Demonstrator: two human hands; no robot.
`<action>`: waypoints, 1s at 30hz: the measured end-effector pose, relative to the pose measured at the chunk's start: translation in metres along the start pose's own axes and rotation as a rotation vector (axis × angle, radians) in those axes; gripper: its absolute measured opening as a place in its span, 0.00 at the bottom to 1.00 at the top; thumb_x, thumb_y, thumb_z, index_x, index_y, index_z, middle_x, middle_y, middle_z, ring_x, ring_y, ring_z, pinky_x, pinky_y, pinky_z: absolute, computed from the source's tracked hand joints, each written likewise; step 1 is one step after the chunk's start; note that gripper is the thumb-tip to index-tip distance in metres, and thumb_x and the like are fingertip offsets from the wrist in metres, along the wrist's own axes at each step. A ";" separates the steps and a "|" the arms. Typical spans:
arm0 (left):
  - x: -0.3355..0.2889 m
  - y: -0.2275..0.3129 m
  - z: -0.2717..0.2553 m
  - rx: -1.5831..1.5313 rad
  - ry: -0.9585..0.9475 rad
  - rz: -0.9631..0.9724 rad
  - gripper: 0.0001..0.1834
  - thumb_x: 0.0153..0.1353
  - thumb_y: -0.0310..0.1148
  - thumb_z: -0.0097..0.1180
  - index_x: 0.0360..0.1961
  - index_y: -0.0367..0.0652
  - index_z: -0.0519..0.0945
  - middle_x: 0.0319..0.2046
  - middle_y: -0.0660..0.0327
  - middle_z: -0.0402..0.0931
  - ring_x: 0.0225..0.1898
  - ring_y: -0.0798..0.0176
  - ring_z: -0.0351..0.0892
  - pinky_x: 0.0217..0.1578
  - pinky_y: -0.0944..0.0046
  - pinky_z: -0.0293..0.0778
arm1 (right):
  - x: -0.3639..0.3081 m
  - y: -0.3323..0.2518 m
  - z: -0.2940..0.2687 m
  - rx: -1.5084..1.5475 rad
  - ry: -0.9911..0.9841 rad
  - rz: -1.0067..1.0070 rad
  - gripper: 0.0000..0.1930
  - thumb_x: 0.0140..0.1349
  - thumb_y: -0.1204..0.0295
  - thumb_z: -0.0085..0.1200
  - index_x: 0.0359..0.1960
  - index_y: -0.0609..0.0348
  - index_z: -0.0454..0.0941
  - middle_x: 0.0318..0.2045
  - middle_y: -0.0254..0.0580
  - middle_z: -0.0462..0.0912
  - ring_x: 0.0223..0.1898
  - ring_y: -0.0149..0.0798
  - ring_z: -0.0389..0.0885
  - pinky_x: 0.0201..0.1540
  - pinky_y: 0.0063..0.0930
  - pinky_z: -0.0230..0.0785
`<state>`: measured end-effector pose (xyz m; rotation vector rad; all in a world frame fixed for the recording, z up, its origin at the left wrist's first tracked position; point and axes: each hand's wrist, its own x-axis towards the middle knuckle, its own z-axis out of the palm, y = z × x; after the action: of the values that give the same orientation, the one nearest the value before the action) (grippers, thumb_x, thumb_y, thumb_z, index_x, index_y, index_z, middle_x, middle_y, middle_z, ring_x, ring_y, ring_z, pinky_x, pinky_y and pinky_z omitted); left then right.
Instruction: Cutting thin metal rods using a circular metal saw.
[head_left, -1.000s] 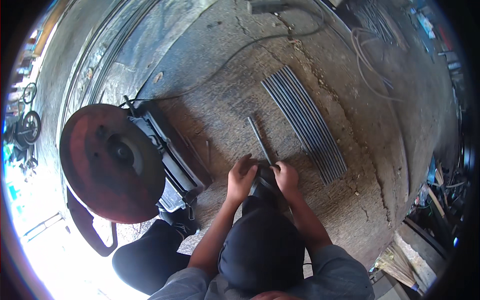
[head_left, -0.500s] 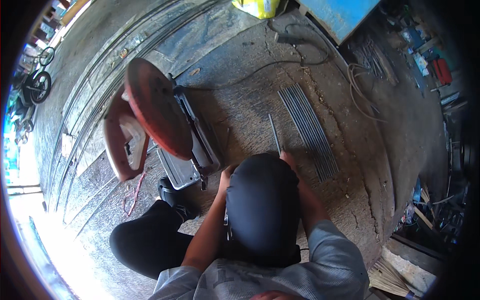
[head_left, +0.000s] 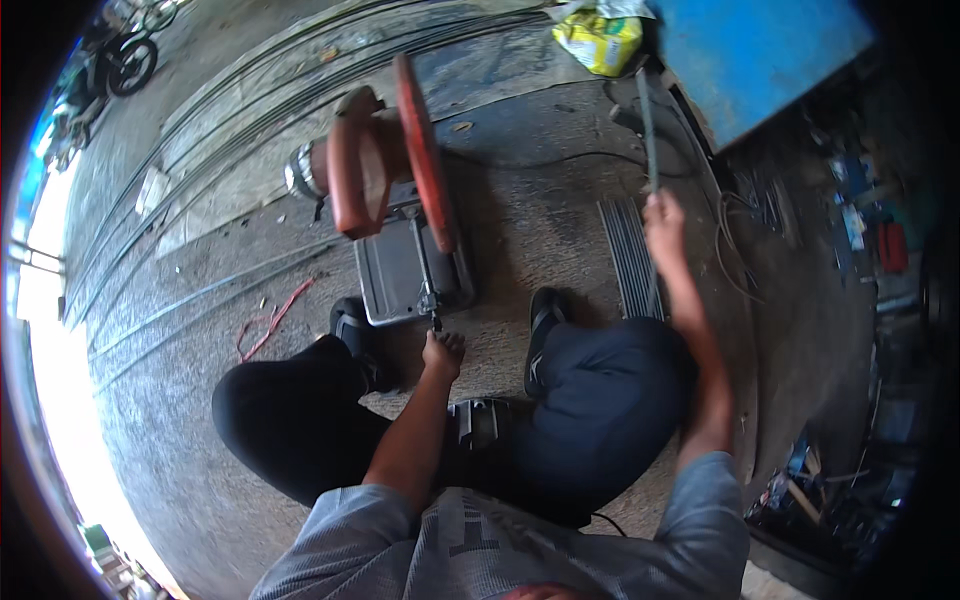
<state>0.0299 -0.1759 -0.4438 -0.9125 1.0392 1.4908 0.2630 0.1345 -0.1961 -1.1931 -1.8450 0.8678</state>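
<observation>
A red chop saw (head_left: 425, 160) stands on the floor in front of me, its grey base (head_left: 388, 270) toward my feet. At the near end of that base is the vise screw's crank handle (head_left: 436, 322), and my left hand (head_left: 443, 352) is closed on it. My right hand (head_left: 665, 222), stretched out to the far right, grips one end of a grey metal rod (head_left: 648, 130) that points away from me. Just left of and below that hand lies a row of several cut metal rods (head_left: 628, 255), side by side; my right knee hides its near end.
Long metal bars (head_left: 240, 120) run across the floor at the left. A power cable (head_left: 550, 158) trails right from the saw. A yellow bag (head_left: 600, 45) and a blue panel (head_left: 755, 60) are at the far right. Red cord (head_left: 270, 325) lies left of my foot.
My right hand has lifted the rod from beside my knee out to the far right, above the row. My left hand has come to the vise handle. My right knee has swung outward.
</observation>
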 end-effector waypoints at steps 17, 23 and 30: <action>0.011 0.023 -0.002 -0.060 -0.070 0.054 0.15 0.64 0.40 0.46 0.43 0.39 0.73 0.37 0.52 0.75 0.37 0.53 0.78 0.35 0.58 0.76 | 0.052 -0.097 0.044 -0.693 -0.669 0.026 0.15 0.62 0.67 0.51 0.42 0.67 0.78 0.31 0.60 0.80 0.36 0.52 0.81 0.41 0.40 0.68; -0.040 0.005 0.008 0.970 0.156 1.089 0.18 0.54 0.33 0.54 0.42 0.30 0.77 0.31 0.46 0.80 0.37 0.53 0.81 0.41 0.59 0.73 | 0.044 -0.067 0.031 -0.725 -0.754 0.132 0.13 0.61 0.67 0.51 0.42 0.64 0.79 0.35 0.61 0.81 0.41 0.52 0.81 0.45 0.40 0.68; -0.030 0.003 0.007 0.813 0.117 1.149 0.13 0.63 0.35 0.53 0.37 0.32 0.77 0.27 0.57 0.80 0.30 0.67 0.77 0.34 0.65 0.71 | 0.039 -0.060 0.055 -0.790 -0.721 0.078 0.16 0.63 0.67 0.48 0.44 0.69 0.77 0.36 0.63 0.80 0.42 0.58 0.80 0.46 0.45 0.69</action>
<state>0.0311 -0.1795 -0.4133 0.2867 2.2284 1.5997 0.1799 0.1432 -0.1632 -1.5381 -2.9159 0.6590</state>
